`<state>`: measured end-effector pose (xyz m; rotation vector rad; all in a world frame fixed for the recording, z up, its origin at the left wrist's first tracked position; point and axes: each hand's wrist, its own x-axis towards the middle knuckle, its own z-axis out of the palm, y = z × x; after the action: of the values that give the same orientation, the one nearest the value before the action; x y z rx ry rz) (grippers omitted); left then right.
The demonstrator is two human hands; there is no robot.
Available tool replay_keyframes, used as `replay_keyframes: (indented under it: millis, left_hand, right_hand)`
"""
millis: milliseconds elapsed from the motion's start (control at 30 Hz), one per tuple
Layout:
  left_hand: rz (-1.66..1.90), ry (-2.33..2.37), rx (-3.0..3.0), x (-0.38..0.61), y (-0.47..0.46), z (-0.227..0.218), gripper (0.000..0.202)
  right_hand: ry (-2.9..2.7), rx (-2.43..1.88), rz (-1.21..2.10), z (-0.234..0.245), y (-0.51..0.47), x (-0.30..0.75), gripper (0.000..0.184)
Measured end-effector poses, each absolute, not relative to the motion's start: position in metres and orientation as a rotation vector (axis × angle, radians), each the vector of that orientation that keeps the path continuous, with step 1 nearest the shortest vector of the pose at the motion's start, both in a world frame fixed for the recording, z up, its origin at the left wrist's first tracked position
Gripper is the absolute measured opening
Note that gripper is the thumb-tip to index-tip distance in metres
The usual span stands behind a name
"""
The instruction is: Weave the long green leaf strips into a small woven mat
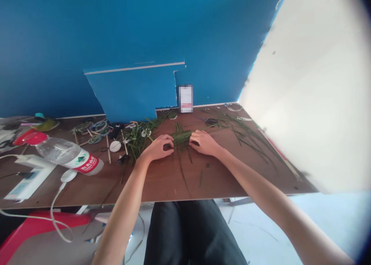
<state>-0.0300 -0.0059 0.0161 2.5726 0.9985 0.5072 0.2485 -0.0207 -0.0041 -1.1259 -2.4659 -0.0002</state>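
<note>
Between my two hands lies a patch of interlaced green grass blades (181, 136) on the brown table, with some strands hanging toward the front edge. My left hand (159, 147) pinches the patch's left side, fingers curled and thumb below. On the opposite side my right hand (203, 143) is closed on its right edge in a similar curl. Exactly which blades the fingertips grip is hidden. Loose grass blades (255, 139) spread out to the right, and another tangled heap of grass (137, 135) lies left of my left hand.
A water bottle (65, 153) with a red cap lies on the left beside a white power strip (30, 180) and cable. Several round fans or discs on sticks (98, 128) sit behind it. A small upright card or phone (186, 99) leans against the blue wall (145, 33).
</note>
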Motion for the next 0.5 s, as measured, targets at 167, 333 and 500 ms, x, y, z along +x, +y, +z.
replay_keyframes:
  millis: [167,333,500]
  left_hand:
    - [0.532,1.0,2.587,-0.0299,-0.0048,0.0141,0.012]
    - [0.502,0.993,2.579,-0.0306,-0.0047,0.0142,0.013]
    - [0.518,1.001,2.581,-0.03,-0.0036,0.012,0.012]
  right_hand:
    - [-2.454,-1.112,-0.003,-0.0049,-0.0205,0.2483,0.02]
    - [-2.467,-1.068,0.019,-0.0055,-0.0182,0.2496,0.021]
    - [-2.462,-1.072,0.018,-0.0053,-0.0184,0.2491,0.02]
